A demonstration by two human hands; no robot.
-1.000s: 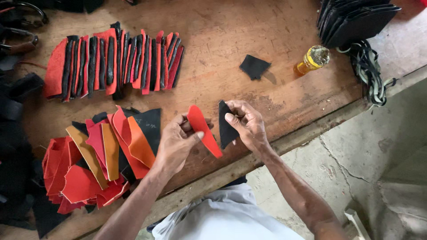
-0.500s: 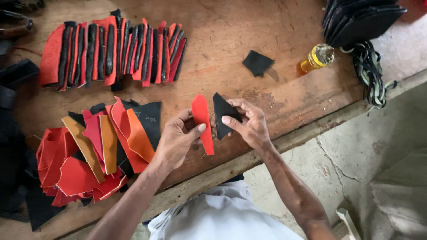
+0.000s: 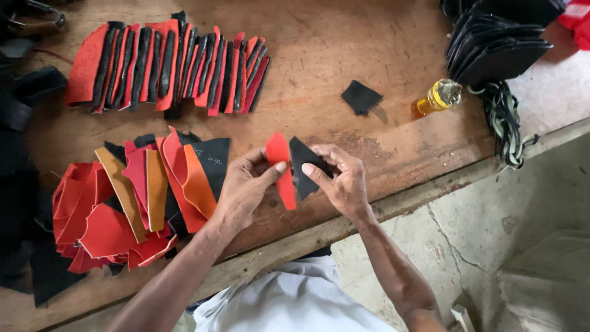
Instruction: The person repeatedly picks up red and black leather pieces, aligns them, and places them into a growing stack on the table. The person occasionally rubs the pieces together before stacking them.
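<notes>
Over the wooden bench (image 3: 381, 43), beside the loose red-and-black heap (image 3: 123, 197) that feeds us, our left hand (image 3: 243, 187) pinches the red piece (image 3: 281, 169) and our right hand (image 3: 341, 178) the black piece (image 3: 302, 172), edges meeting, apparently for matching.

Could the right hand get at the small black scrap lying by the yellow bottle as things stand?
Probably yes: bare wooden table lies between the right hand and the small black scrap, but that hand already pinches a black piece.
</notes>
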